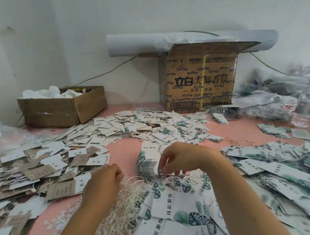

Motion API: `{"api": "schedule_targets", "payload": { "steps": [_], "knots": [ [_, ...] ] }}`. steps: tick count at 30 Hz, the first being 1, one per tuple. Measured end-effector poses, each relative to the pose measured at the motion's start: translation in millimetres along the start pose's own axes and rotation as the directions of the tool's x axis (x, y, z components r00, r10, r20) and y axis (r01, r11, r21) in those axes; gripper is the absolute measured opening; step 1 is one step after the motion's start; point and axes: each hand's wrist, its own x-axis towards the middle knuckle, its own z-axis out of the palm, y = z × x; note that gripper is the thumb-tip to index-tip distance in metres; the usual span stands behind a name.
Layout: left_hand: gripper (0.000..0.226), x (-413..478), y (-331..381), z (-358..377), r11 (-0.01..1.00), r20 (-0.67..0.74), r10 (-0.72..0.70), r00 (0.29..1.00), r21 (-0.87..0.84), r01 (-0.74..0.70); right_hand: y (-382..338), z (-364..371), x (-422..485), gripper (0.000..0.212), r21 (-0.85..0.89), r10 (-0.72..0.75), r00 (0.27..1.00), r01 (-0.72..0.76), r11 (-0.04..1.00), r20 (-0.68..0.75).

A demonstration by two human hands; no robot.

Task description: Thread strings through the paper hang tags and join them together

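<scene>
Looks to be at the pick-up step: gathering one card and one strand, with no threading begun.

Pinches with the right grip (176, 160) at the near end of the stack of leaf-print tags (146, 160), thumb and fingertips curled down onto the top cards, close to the middle of the pink surface (121, 154). Reaches with the left grip (105, 181) into the bundle of white strings (128, 195), just left of the stack and nearer the front edge. Curls those fingers under with the back of the hand up; cannot tell whether pinching a strand or only brushing the bundle.

Has the stack lying flat and slightly fanned, with its long axis running from the front edge toward the far edge, printed name at the far end and leaf print toward the near end. Cannot make out the punched hole. Has the strings lying roughly front-to-far as well, with loose ends splayed toward the stack.

Calls next, probably, for peeling a single card off the top without dragging its neighbours, finding the hole at one short end, and bringing one strand's tip up to it. Needs a fine pinch on both sides, given limp, tangled strings and close-packed cards.

Works amid heaps: more leaf-print cards (279, 168) toward the right edge, brown and white tags (30, 163) toward the left edge, small white tags (145, 124) further back, and a printed carton (198, 83) at the far edge.
</scene>
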Motion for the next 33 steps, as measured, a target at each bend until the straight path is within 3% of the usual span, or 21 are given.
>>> {"api": "schedule_targets", "payload": {
  "steps": [6, 10, 19, 24, 33],
  "knots": [
    [0.016, 2.9, 17.0, -8.1, 0.979, -0.028, 0.052, 0.998, -0.196, -0.057, -11.7, 21.9, 15.7, 0.022, 0.032, -0.114, 0.974, 0.123, 0.992, -0.198],
    [0.018, 3.3, 31.8, -18.4, 0.905, -0.038, 0.084, 0.996, -0.415, -0.092, -18.2, 34.5, 24.0, 0.030, 0.027, -0.185, 0.947, 0.199, 0.980, -0.263],
    [0.017, 0.2, 40.1, -24.9, 0.777, -0.010, 0.003, 1.000, -0.630, -0.008, -25.3, 35.0, 21.9, 0.009, 0.026, -0.275, 0.880, 0.309, 0.951, -0.387],
    [0.019, -0.7, 41.8, -25.8, 0.723, 0.006, -0.012, 1.000, -0.691, 0.013, -27.5, 35.1, 18.7, 0.021, 0.063, -0.306, 0.860, 0.361, 0.931, -0.409],
    [0.021, -0.9, 42.3, -26.0, 0.708, 0.015, -0.005, 1.000, -0.706, 0.014, -27.6, 32.4, 18.4, 0.011, -0.001, -0.335, 0.835, 0.372, 0.928, -0.436]
  ]
}}
